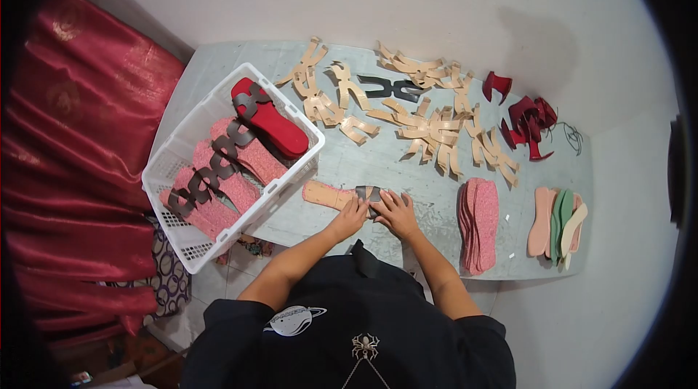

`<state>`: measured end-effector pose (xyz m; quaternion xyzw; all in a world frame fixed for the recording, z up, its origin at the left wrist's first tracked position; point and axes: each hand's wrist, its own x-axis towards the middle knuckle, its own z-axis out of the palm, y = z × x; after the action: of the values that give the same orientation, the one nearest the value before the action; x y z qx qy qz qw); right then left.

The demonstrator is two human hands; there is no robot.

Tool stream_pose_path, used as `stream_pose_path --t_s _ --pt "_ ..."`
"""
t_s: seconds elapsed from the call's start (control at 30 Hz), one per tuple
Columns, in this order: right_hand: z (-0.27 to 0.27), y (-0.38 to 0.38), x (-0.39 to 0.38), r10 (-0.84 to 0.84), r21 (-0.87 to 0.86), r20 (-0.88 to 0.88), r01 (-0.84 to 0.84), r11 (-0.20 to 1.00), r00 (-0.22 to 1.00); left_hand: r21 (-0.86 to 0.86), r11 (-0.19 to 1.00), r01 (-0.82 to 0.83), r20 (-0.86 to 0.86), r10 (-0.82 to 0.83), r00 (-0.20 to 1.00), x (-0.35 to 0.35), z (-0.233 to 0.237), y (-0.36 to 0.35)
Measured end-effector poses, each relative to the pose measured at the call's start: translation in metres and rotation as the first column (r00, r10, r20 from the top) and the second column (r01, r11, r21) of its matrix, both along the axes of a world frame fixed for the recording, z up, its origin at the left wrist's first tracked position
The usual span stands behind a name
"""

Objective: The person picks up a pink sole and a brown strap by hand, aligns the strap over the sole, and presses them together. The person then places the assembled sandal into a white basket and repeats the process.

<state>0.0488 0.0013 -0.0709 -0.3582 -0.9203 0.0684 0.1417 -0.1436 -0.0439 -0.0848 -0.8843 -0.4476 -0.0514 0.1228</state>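
On the grey table in front of my body lies a tan sandal sole [324, 195] with a pinkish edge. A dark brown strap [361, 192] crosses its right part. My left hand [352, 217] rests on the sole beside the strap, its fingers pressed down on the piece. My right hand [396, 213] lies over the strap at the right end, with its fingers spread. The hands nearly touch each other, and they cover much of the strap and the sole's right end.
A white basket [231, 237] at the left holds pink soles with brown straps and a red sandal [280, 131]. Beige straps [429, 127] lie behind, near a black strap [391, 87]. Rightward are red heel pieces [525, 120], pink soles [480, 225] and green soles [561, 222].
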Motion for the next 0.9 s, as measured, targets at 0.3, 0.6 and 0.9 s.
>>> stream_pose_path --t_s 0.3,0.6,0.9 --pt "0.001 0.017 0.004 0.082 -0.1 -0.179 -0.101 0.99 0.98 -0.157 0.987 0.021 0.198 0.01 0.98 -0.007 0.022 0.014" --pt "-0.005 0.017 0.001 0.07 -0.092 -0.227 -0.093 0.991 0.971 -0.236 0.972 0.002 0.241 0.056 0.969 -0.009 0.022 0.013" --pt "-0.003 0.019 0.0 0.069 -0.136 -0.236 -0.103 0.985 0.969 -0.192 0.981 -0.009 0.22 0.051 0.974 -0.008 0.021 0.022"
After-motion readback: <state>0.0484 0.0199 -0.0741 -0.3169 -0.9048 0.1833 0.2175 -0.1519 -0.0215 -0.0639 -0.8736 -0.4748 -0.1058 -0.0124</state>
